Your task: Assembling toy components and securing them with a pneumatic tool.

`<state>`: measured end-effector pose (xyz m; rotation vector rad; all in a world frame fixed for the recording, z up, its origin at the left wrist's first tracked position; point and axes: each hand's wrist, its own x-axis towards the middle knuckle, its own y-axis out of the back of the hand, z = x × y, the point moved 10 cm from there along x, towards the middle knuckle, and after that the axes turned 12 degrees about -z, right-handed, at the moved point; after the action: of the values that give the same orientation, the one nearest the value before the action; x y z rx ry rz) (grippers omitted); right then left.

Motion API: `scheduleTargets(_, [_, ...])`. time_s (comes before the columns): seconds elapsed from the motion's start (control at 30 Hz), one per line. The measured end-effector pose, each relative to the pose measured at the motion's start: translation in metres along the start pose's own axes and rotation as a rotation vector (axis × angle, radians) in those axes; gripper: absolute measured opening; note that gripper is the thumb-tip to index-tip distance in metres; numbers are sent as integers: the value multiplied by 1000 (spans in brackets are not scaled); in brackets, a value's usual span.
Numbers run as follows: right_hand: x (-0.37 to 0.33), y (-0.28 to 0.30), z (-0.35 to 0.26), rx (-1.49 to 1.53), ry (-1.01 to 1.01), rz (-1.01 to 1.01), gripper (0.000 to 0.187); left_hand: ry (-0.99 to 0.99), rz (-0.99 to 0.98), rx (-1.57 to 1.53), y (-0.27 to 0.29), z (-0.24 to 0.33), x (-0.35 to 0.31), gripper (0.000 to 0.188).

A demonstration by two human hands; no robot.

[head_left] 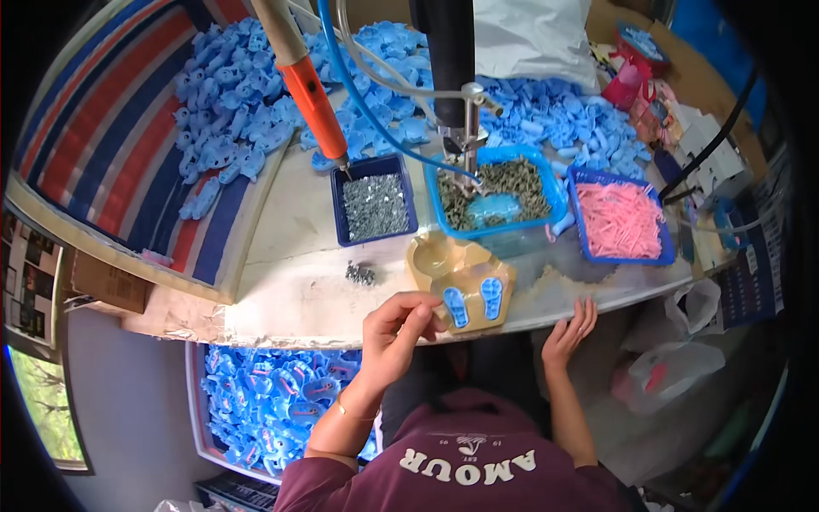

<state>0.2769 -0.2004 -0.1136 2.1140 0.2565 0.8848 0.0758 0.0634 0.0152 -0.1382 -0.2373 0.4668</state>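
My left hand (399,334) is at the table's front edge, thumb and fingers pinched together beside a tan moulded holder (471,266). Whether something small sits in that pinch cannot be made out. Two blue sole-shaped plastic pieces (455,307) lie in the holder's recesses, the left one right next to my fingertips. To the right of the holder, my right hand (569,334) rests near the edge with its fingers stretched out, holding nothing. A small heap of dark metal screws (360,274) lies on the tabletop, left of the holder.
An orange electric screwdriver (312,102) hangs over a navy tray (339,218) of silvery screws. A light-blue tray (559,198) holds small brownish parts; a blue basket (627,258) holds pink strips. Blue plastic parts (235,102) pile up behind, and more fill a bin (195,401) below.
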Motion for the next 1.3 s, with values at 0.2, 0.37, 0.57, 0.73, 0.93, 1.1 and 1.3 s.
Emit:
scheduleTargets(0.2, [3, -2, 1, 5, -2, -22, 49, 25, 18, 2, 1, 0, 4, 16])
scheduleTargets(0.37, [8, 2, -1, 17, -14, -32, 47, 2, 42, 21, 6, -2, 1, 15])
scheduleTargets(0.57, [21, 25, 7, -11, -98, 26, 33, 8, 85, 210, 20, -9, 8, 16])
scheduleTargets(0.73, [105, 71, -14, 105, 67, 206, 23, 79, 93, 332, 31, -37, 15, 16])
scheduleTargets(0.93, [256, 45, 16, 203, 134, 69, 19, 143, 113, 455, 31, -61, 25, 15])
scheduleTargets(1.1, [348, -34, 94, -8, 130, -239, 23, 214, 152, 490, 40, -84, 19, 15])
scheduleTargets(1.3, [388, -109, 176, -178, 185, -564, 34, 214, 206, 518, 38, -70, 20, 15])
